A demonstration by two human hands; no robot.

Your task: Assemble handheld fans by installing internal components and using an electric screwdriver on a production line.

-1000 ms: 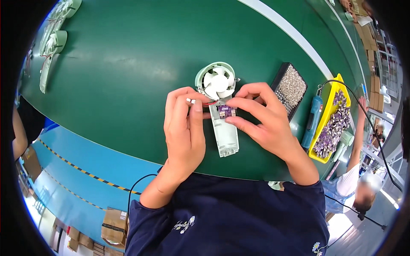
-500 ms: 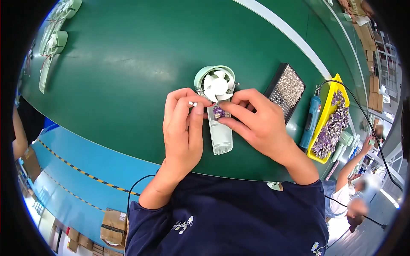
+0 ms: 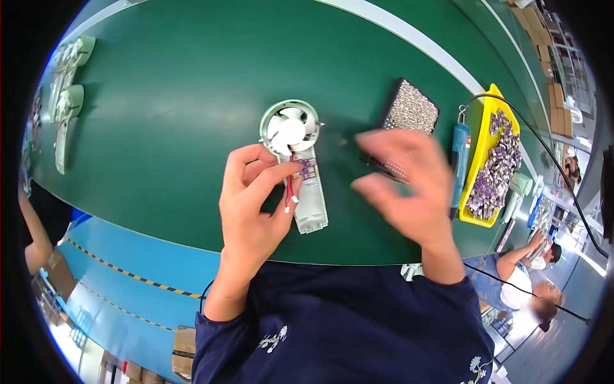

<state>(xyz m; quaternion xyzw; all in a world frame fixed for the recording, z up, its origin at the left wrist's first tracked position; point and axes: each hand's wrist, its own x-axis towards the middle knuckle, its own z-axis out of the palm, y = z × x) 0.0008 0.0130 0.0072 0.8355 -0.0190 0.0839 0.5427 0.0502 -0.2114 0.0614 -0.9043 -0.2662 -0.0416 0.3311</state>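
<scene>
A small handheld fan with white blades (image 3: 290, 129) lies on the green table, its pale handle half (image 3: 312, 208) toward me. Set in the upper handle is a purple circuit board (image 3: 307, 169). My left hand (image 3: 252, 195) grips the fan from the left, thumb and index finger at the handle by the board. Red and dark wires (image 3: 290, 189) ending in small white plugs hang beside that thumb. Off to the right, blurred by motion, my right hand (image 3: 412, 185) is open with thumb and fingers apart, near a black tray (image 3: 390, 102) of small metal screws.
Right of the tray lie a blue electric screwdriver (image 3: 460, 160) with a cable and a yellow bin (image 3: 484, 128) full of purple circuit boards. More fan housings (image 3: 67, 105) stand at the far left. Another person (image 3: 524, 278) works at the right.
My right hand has let go of the fan and moved right, toward the screw tray. The white plugs, before at my left fingertips, now hang lower. The view has shifted slightly.
</scene>
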